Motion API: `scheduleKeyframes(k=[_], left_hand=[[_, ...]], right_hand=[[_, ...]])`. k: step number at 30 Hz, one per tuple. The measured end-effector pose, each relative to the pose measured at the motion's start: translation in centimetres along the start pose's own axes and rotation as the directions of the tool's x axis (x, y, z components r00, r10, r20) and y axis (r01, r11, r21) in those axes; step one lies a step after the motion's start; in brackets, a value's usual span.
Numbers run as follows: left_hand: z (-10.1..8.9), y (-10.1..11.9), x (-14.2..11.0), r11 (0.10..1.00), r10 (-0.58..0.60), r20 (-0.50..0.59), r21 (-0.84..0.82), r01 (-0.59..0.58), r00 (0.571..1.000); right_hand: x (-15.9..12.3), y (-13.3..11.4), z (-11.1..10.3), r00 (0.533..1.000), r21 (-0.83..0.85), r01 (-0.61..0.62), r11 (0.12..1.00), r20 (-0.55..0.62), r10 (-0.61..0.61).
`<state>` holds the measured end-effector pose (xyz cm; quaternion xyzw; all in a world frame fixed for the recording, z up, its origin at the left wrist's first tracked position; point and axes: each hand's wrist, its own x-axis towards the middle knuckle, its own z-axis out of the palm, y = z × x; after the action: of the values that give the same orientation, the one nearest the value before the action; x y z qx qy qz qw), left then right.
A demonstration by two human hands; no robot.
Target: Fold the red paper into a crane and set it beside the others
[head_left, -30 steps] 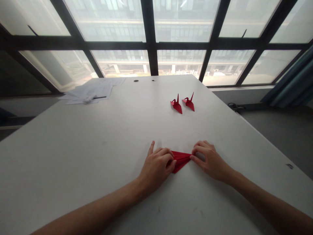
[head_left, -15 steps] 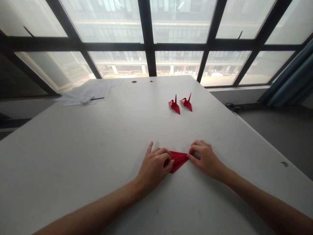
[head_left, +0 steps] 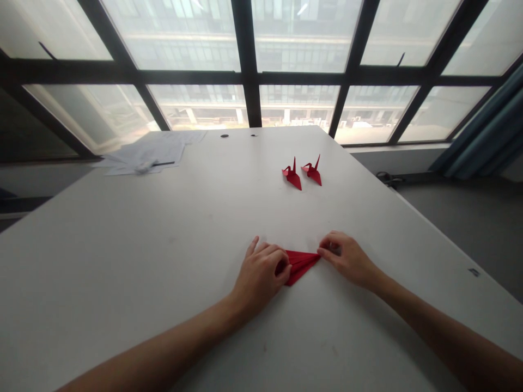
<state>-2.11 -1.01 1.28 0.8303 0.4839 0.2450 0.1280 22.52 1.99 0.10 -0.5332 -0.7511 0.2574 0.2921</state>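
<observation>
The folded red paper (head_left: 301, 265) lies on the white worktop (head_left: 143, 245) between the two hands, well apart from two red cranes (head_left: 292, 178), which stand toward the far right corner. The left hand (head_left: 261, 272) holds the paper's wide end down with bent fingers; the right hand (head_left: 347, 260) pinches its pointed tip. This pinch has just shifted slightly toward the right edge, so the narrow end seems under adjustment.

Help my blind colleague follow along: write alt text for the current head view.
A left hand rests on a folded red paper on a white table, while the right hand pinches its pointed tip. Beyond sit two red paper cranes; white sheets lie far left, before large windows.
</observation>
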Motion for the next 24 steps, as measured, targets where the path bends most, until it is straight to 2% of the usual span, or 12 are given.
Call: scheduleKeyframes(k=[5, 10, 17, 24], left_hand=[[0.2, -0.2, -0.2, 1.0, 0.022, -0.004, 0.01, -0.022, 1.0], [0.2, -0.5, -0.3, 0.995, 0.081, 0.009, 0.051, -0.082, 0.997], [-0.9, 0.1, -0.9, 0.94, 0.279, 0.076, 0.182, -0.288, 0.957], [-0.6, -0.5, -0.6, 0.912, 0.291, 0.147, 0.255, -0.32, 0.945]], right_hand=[[-0.1, 0.0, -0.4, 1.0, 0.005, 0.022, 1.0, 0.009, -0.022], [-0.2, -0.3, -0.3, 0.998, -0.067, 0.066, 0.996, 0.002, -0.066], [-0.1, -0.4, 0.0, 0.998, -0.092, 0.065, 0.994, -0.01, -0.066], [0.0, -0.2, 0.4, 0.998, -0.115, 0.052, 0.992, -0.018, -0.054]])
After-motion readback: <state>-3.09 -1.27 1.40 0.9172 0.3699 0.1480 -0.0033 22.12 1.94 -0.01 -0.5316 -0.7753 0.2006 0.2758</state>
